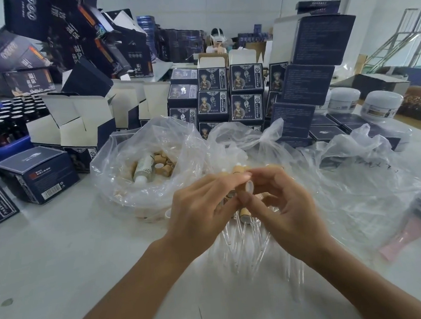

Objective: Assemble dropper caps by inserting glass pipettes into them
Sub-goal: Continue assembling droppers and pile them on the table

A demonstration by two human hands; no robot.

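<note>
The big white table (61, 257) is carrying everything. Along its far edge, dark blue boxes (245, 78) are standing in tall stacks. In front of them, near the middle of the table, a clear plastic bag (136, 189) is lying open with many tan dropper caps (163, 164) and a small white bottle (144, 167) inside. A second clear bag (355, 174) is spreading out toward the right edge.

The two hands are meeting over the middle of the table, just in front of the bags. The left hand (203, 209) is curling its fingers around a bunch of caps. The right hand (283, 211) is touching the left hand, and its fingers are bent around the same bunch. One tan cap (246, 185) is sitting right between the fingertips of both hands, with its white inside facing us. Thin glass pipettes (240, 247) are hanging down from the caps, below the hands and above the near part of the table.
</note>
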